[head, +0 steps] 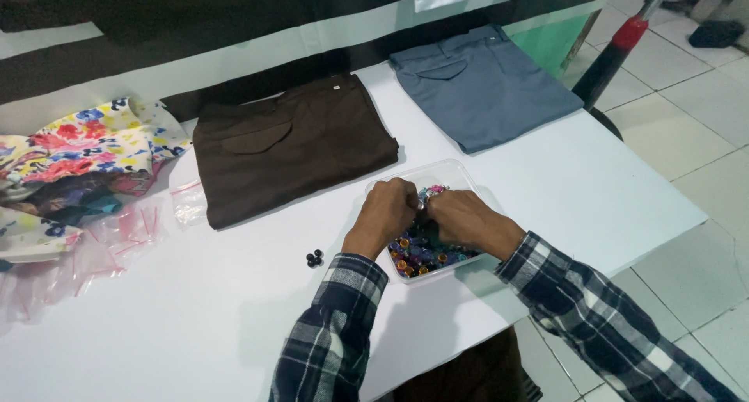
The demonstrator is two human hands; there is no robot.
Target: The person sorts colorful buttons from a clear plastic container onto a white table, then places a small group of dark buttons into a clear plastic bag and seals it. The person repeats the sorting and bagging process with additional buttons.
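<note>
Both hands — left hand (pixel 388 208), right hand (pixel 460 217) — pinch closed on one small bead (pixel 422 203) above the clear bead tray (pixel 406 175); keep them low over it so drops land inside.

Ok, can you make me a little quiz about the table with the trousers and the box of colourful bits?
1. True or false: both hands are over the clear plastic box.
2. Which folded trousers lie nearer the floral fabric: A brown, B grey-blue?
3. What small dark things lie on the white table beside the left hand?

Key
1. True: the left hand and the right hand meet above the beads.
2. A.
3. A little cluster of black beads.
</note>
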